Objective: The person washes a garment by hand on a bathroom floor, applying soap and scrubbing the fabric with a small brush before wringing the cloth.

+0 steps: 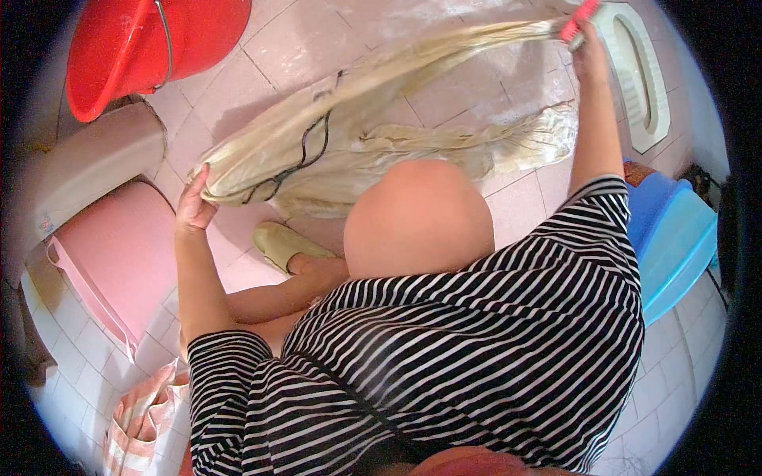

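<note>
A long wet cream-coloured cloth garment (333,125) is stretched between my two hands above a tiled floor. My left hand (198,205) grips its near left end. At the upper right, my right hand (586,53) holds the other end together with a pink scrubbing brush (578,21). A dark drawstring (306,146) hangs in loops across the cloth. The lower part of the garment (530,140) lies crumpled on the floor, partly hidden behind my bare knee.
A red bucket (119,53) stands upper left, a pink bucket (119,256) below it. A squat toilet (640,77) is at the upper right, blue plastic basins (673,238) at the right. A striped towel (140,422) is lower left, and a green slipper (286,241) is on my foot.
</note>
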Motion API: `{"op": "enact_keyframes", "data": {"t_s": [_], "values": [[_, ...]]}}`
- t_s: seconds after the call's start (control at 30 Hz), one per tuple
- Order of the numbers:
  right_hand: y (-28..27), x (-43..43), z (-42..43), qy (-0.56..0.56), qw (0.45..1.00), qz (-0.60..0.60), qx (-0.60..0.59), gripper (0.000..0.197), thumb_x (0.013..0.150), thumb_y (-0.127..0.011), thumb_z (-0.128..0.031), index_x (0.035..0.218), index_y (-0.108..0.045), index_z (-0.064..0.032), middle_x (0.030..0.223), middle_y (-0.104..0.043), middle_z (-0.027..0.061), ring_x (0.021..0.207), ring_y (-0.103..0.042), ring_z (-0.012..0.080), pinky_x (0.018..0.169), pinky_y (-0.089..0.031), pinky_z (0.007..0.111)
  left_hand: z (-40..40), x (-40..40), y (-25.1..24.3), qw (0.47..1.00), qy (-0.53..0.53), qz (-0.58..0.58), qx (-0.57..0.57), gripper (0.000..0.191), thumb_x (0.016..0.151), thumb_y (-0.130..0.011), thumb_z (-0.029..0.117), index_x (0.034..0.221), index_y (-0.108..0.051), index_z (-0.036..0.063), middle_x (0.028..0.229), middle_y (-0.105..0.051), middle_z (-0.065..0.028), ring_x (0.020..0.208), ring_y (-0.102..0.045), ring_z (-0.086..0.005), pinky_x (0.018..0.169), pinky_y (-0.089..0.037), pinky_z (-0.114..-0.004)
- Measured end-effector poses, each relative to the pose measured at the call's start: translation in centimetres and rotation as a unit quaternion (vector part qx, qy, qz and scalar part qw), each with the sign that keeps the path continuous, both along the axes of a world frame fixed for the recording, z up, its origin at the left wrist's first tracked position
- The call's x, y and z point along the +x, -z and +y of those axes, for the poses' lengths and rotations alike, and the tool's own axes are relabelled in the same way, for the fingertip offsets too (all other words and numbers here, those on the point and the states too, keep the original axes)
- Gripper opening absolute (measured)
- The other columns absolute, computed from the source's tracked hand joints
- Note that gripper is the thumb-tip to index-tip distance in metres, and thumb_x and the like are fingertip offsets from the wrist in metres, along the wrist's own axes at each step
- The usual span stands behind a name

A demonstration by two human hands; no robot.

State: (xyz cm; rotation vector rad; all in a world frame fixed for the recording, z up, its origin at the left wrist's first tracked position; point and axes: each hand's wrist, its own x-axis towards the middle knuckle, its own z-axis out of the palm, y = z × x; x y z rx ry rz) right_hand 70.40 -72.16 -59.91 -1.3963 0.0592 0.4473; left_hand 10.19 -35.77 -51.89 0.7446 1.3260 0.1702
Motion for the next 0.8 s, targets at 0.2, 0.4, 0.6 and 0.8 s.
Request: {"op": "enact_keyframes", "data": {"t_s": [0.2,0.4,0.6,0.8], "values": [[5.1,-1.5,-9.8,0.029,0.974,0.014,-0.225,0.052,0.067,-0.068,-0.030,0.100,-0.053,0.0080,0.095,-0.058,0.0083,0.085,-0.055,0.0191,0.078,-0.041,0.029,-3.1,1.6,2.8,0.990,0.100,0.084,-0.049,0.054,0.076,-0.066,0.027,0.118,-0.044,0.0016,0.109,-0.056,-0.0077,0.098,-0.055,-0.0203,0.080,-0.046,-0.034],[5.8,-21.5,4.1,-0.030,0.853,-0.325,-0.407,0.044,0.071,-0.058,-0.044,0.080,-0.060,-0.0010,0.075,-0.059,0.0158,0.074,-0.056,0.0295,0.062,-0.044,0.037,-5.7,1.5,6.3,0.936,0.248,0.243,0.048,0.050,0.065,-0.073,0.017,0.105,-0.053,-0.0065,0.093,-0.060,-0.0131,0.080,-0.059,-0.0211,0.067,-0.048,-0.033],[8.4,-30.3,8.3,-0.409,0.718,-0.441,-0.350,0.017,0.072,-0.056,-0.027,0.077,-0.063,-0.0128,0.090,-0.057,0.0152,0.082,-0.053,0.0344,0.074,-0.043,0.046,-3.9,0.1,8.4,0.922,0.145,0.328,0.147,0.043,0.065,-0.072,0.015,0.097,-0.055,-0.0085,0.090,-0.060,-0.0134,0.074,-0.058,-0.0215,0.063,-0.048,-0.033],[8.2,-9.9,-2.5,-0.090,0.695,-0.296,-0.649,0.054,0.074,-0.044,-0.059,0.100,-0.060,-0.0135,0.089,-0.059,0.0178,0.084,-0.056,0.0331,0.071,-0.045,0.044,-2.6,-7.6,12.5,0.893,0.093,0.393,0.199,0.060,0.062,-0.073,0.033,0.097,-0.055,-0.0115,0.088,-0.060,-0.0151,0.073,-0.057,-0.0239,0.061,-0.046,-0.038]]}}
